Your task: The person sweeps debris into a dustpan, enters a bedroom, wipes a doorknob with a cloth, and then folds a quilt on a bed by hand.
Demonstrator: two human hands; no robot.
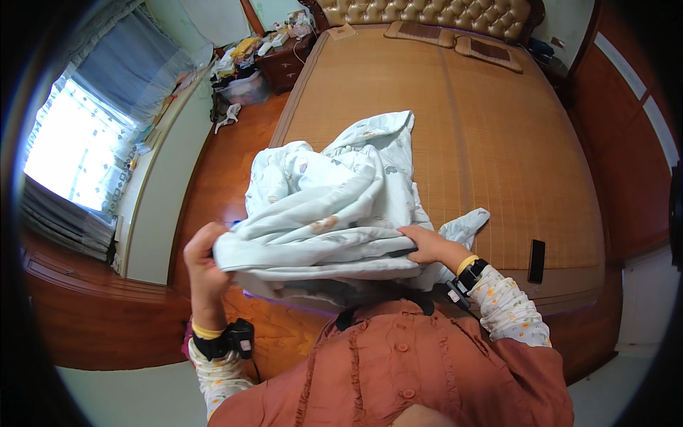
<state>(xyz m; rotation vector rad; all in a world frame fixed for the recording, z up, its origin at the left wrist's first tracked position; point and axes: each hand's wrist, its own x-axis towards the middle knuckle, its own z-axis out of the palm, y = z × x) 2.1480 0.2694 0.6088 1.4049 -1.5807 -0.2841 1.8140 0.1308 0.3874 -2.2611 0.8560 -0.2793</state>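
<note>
A pale, patterned quilt or cover [331, 213] lies bunched in loose folds over the near left corner of a bed covered with a woven mat [512, 139]. Its near edge is gathered between my two hands. My left hand [207, 256] grips the left end of the folded edge, out beyond the bed's side. On the right, my right hand [427, 245] holds the same edge, fingers partly hidden in the folds. A loose corner of the cloth sticks out past my right wrist onto the mat.
A black smartphone [537, 261] lies on the mat at the near right. Two pillows [488, 53] rest by the tufted headboard [427, 13]. Back left are a wooden nightstand [283, 61], a plastic bin [248, 89] and piled clothes. A windowsill [160, 139] runs along the left; wardrobe doors [619, 128] stand right.
</note>
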